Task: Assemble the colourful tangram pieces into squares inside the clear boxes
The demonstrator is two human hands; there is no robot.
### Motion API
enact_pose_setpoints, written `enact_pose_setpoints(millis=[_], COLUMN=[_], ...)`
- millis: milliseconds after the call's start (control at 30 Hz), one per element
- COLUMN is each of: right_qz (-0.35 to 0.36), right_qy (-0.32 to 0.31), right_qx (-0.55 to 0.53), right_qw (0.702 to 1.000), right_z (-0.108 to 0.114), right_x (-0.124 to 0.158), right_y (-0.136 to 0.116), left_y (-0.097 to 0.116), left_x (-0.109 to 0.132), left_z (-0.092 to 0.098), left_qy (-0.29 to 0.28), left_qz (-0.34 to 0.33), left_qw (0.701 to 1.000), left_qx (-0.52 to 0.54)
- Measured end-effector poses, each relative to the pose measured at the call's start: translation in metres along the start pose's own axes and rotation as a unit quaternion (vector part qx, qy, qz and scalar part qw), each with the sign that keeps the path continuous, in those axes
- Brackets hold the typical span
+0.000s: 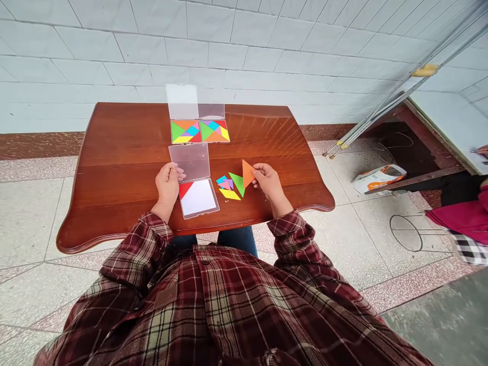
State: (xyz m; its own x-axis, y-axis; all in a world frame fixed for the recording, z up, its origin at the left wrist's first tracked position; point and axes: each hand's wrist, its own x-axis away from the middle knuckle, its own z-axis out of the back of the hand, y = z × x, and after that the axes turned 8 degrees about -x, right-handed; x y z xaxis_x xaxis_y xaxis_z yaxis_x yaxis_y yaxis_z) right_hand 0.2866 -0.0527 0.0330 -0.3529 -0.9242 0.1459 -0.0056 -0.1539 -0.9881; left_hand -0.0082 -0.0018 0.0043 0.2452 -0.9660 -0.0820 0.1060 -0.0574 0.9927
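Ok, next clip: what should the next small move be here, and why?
Probably set the orange triangle from the right hand into the open case beside the red triangle: the case's white base shows mostly bare, and the left hand holds the clear lid aside.

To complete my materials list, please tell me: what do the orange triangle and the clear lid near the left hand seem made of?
The orange triangle looks like matte coloured plastic or card; its flat, even surface leaves that open. The clear lid looks like translucent plastic, since the table shows dimly through it.
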Motion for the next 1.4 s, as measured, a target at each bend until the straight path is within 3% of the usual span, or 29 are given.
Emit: enact_pose_setpoints(millis=[267, 533, 800, 1033, 1133, 1233, 1400], right_qz=[-0.027, -0.019, -0.01, 0.016, 0.083, 0.148, 0.18], right_qy=[-0.009, -0.011, -0.053, -0.127, -0.172, -0.195, -0.194], right_qx=[-0.007, -0.006, 0.015, 0.076, 0.181, 0.3, 0.459], right_qw=[1.0, 1.0, 0.998, 0.989, 0.965, 0.922, 0.848], right_z=[-0.014, -0.01, -0.019, -0.038, -0.051, -0.07, -0.1], right_x=[0.006, 0.006, 0.013, 0.028, 0.04, 0.053, 0.068], right_y=[-0.007, -0.004, -0.011, -0.015, -0.018, -0.025, -0.036], left_y=[-0.002, 0.002, 0.008, 0.007, 0.004, 0.002, 0.004], left_x=[0.0, 0.001, 0.0, -0.001, -0.002, -0.002, -0.001], left_z=[0.0, 0.0, -0.003, -0.004, -0.005, -0.005, -0.004], left_qy=[-0.001, -0.002, -0.003, -0.004, -0.004, -0.004, -0.003], left_qz=[0.0, -0.003, 0.002, 0.0, -0.002, -0.004, -0.008], left_qw=[1.0, 1.0, 1.0, 1.0, 1.0, 1.0, 1.0], left_qx=[-0.007, -0.011, -0.025, -0.022, -0.022, -0.025, -0.022])
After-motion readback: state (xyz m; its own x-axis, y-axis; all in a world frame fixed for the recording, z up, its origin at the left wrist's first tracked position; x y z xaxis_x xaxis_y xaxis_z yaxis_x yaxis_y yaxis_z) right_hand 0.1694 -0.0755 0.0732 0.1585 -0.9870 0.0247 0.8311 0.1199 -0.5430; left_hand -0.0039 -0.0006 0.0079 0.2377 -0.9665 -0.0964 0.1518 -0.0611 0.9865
